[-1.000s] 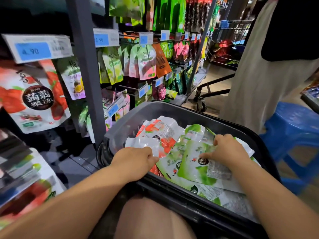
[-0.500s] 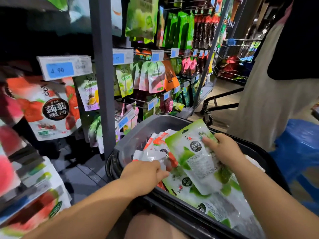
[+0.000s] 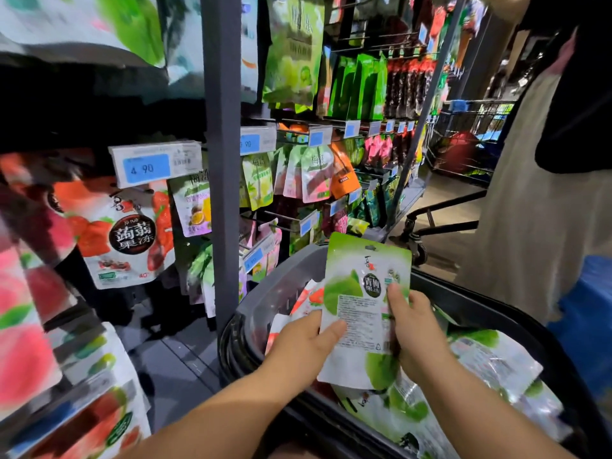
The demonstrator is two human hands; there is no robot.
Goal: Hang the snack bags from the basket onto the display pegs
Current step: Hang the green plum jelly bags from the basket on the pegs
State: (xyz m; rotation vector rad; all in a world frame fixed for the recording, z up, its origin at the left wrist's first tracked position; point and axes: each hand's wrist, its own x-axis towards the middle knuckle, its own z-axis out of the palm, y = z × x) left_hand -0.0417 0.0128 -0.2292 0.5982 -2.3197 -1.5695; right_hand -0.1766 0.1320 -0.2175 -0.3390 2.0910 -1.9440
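1. Head view: my right hand (image 3: 418, 329) gripped the bag (image 3: 359, 313) by its right edge, thumb on the front, fingers curled behind.
2. My left hand (image 3: 303, 347) pinched the bag's lower left edge, thumb on top.
3. The bag stood upright between both hands, above the basket (image 3: 281, 294), its long axis vertical and its hang hole (image 3: 371, 248) at the far top.
4. The pegs (image 3: 281, 218) lay ahead and to the left, beyond the basket's far rim and nearer my left hand. I judged the hole end must lead that way.
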